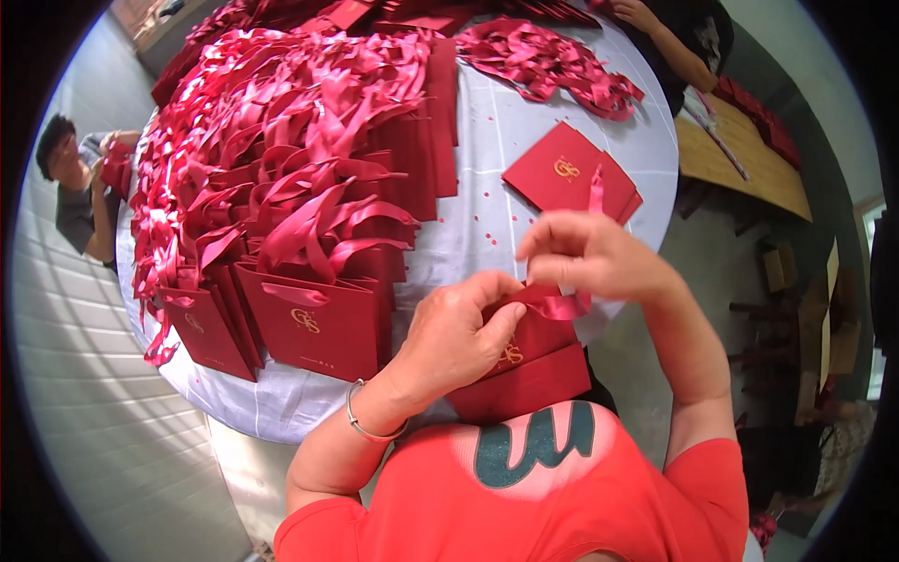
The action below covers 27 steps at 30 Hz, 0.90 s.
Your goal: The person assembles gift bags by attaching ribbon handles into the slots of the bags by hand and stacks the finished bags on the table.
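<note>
A dark red paper gift bag (538, 348) with a gold emblem lies against my front at the table's near edge. My left hand (457, 328) grips its upper edge, thumb in front, and wears a bracelet at the wrist. Close above that edge, my right hand (599, 255) has its fingers bent together in a pinch on a pink-red satin ribbon (565, 306). The ribbon curls from the bag's top towards this hand; the pinched part itself is hidden. Past the right hand, flat red bags (560, 169) lie on the table, with another piece of ribbon (597, 190) showing over them.
Many upright red bags with ribbon handles (309, 318) crowd the left of the round, white-covered table (473, 245). A heap of loose ribbons (552, 67) lies at the far right. One person (86, 183) is at the left, another (679, 42) at the far right beside a wooden table (740, 155).
</note>
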Motion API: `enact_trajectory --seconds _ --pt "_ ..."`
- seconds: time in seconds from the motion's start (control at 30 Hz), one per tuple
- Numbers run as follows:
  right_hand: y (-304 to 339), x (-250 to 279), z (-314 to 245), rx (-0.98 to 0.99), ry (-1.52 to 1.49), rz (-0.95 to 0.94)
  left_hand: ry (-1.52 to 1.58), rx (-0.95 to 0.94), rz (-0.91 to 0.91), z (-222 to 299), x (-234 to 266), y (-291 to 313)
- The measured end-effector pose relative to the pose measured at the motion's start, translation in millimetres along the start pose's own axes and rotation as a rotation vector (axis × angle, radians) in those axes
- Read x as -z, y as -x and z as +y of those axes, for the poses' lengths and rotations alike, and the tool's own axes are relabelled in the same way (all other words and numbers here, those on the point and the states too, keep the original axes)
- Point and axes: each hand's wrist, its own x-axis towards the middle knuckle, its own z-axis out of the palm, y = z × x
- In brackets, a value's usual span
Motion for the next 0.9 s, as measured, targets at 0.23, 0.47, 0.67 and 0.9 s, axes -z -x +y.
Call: enact_trajectory --seconds 0.23,0.47,0.67,0.9 --pt "-44.2 21.0 -15.2 -0.046 0.441 -0.476 -0.235 -0.187 0.134 5.4 -10.3 0.9" --pt "-65.1 18.1 -4.6 -0.351 0.141 -0.606 -0.325 -0.281 0.186 5.5 -11.5 6.0" --pt "-48.0 -0.2 -12.1 -0.398 0.183 -0.379 -0.278 -0.263 0.194 -1.0 -11.9 5.2" --pt "-72.9 13.9 16.6 -0.037 0.273 0.182 -0.248 -0.195 0.137 5.2 -17.2 3.6"
